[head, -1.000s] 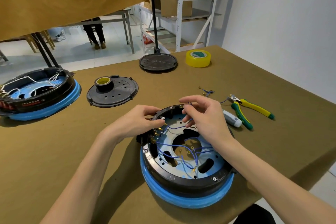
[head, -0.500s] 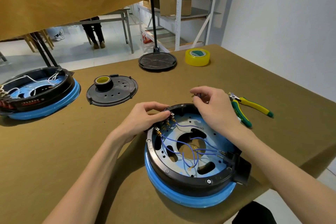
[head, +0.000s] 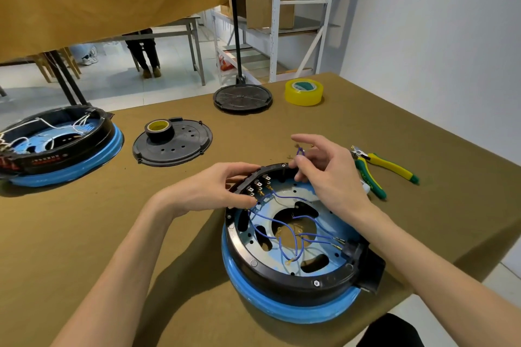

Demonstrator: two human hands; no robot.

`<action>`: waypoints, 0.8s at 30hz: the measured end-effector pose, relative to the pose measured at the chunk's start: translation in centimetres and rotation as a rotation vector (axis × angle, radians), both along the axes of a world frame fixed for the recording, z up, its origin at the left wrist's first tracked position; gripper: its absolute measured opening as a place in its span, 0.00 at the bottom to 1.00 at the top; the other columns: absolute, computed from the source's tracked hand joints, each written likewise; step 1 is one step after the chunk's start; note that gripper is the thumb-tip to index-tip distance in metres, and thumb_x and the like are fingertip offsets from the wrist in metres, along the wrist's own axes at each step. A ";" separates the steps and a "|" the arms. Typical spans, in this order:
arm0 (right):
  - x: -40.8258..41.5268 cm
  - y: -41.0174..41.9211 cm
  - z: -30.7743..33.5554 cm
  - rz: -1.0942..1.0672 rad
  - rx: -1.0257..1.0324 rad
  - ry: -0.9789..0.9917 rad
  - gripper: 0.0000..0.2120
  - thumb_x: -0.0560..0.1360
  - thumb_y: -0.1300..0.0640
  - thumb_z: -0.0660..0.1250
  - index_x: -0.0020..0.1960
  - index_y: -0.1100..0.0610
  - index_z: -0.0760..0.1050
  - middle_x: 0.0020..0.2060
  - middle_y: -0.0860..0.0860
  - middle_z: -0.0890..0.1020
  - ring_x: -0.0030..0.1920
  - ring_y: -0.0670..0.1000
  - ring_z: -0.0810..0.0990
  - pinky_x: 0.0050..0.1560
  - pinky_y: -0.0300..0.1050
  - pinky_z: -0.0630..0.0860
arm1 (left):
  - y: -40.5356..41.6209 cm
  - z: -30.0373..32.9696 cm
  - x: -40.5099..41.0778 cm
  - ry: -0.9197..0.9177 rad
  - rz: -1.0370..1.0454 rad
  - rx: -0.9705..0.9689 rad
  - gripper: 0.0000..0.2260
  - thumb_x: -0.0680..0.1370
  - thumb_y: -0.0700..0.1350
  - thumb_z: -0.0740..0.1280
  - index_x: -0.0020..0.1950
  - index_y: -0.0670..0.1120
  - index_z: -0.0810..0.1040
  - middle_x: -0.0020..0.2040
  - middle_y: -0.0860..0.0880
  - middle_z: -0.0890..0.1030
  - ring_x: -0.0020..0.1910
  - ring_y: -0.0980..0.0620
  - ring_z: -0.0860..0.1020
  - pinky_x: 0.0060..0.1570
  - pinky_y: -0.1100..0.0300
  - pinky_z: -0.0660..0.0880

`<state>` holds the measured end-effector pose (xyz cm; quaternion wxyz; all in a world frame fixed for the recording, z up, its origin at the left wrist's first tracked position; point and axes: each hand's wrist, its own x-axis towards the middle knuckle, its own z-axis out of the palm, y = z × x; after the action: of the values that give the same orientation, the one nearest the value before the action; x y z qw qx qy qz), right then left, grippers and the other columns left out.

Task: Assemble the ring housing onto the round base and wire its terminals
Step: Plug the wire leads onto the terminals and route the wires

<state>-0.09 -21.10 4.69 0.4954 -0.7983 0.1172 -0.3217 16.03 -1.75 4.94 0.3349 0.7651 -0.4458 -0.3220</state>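
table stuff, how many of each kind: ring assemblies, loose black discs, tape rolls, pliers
Ring assemblies on blue bases: 2, near one and far-left one
Loose black discs: 2, perforated disc and stand disc
Tape rolls: 2, yellow roll and black roll
Pliers: 1
Total: 7

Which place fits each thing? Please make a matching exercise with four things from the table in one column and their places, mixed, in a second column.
Things:
1. yellow tape roll
2. black tape roll
3. green and yellow pliers
4. loose blue wire

Places:
A. pinched in the right hand
B. on the perforated black disc
C. on the table, right of the right hand
D. at the far edge of the table, near the wall

Pairs: 1-D, 2-B, 3-C, 4-A
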 end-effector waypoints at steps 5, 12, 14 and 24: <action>0.3 -0.5 0.1 0.003 0.295 -0.070 0.06 0.80 0.67 0.67 0.56 0.60 0.77 0.40 0.55 0.88 0.37 0.53 0.86 0.39 0.43 0.83 | -0.2 0.6 -0.5 -0.092 -0.005 0.020 0.33 0.76 0.49 0.77 0.78 0.58 0.67 0.69 0.63 0.75 0.68 0.66 0.72 0.66 0.64 0.70; 0.4 -0.2 0.3 0.170 0.423 0.022 0.04 0.81 0.67 0.66 0.49 0.65 0.78 0.39 0.60 0.87 0.35 0.54 0.85 0.38 0.43 0.83 | -0.6 1.0 -0.9 -0.124 -0.026 0.031 0.32 0.79 0.41 0.71 0.80 0.54 0.64 0.70 0.58 0.75 0.64 0.66 0.75 0.55 0.72 0.76; 0.3 -0.2 0.6 0.233 0.463 0.074 0.04 0.81 0.67 0.66 0.49 0.65 0.79 0.40 0.60 0.87 0.36 0.54 0.85 0.38 0.44 0.83 | -0.7 0.9 -0.9 -0.132 -0.027 0.038 0.32 0.79 0.41 0.71 0.80 0.54 0.64 0.70 0.58 0.75 0.61 0.70 0.74 0.52 0.75 0.76; 0.6 -1.0 0.5 0.319 0.540 0.183 0.04 0.78 0.64 0.71 0.48 0.63 0.84 0.32 0.53 0.79 0.31 0.50 0.75 0.33 0.43 0.77 | -0.9 1.1 -1.2 -0.261 0.092 -0.104 0.27 0.79 0.52 0.73 0.77 0.55 0.71 0.71 0.60 0.76 0.70 0.62 0.72 0.70 0.62 0.68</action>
<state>0.50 -22.05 5.21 0.7210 -0.6719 0.1156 -0.1242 14.85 -2.60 6.08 0.3276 0.8018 -0.4661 -0.1806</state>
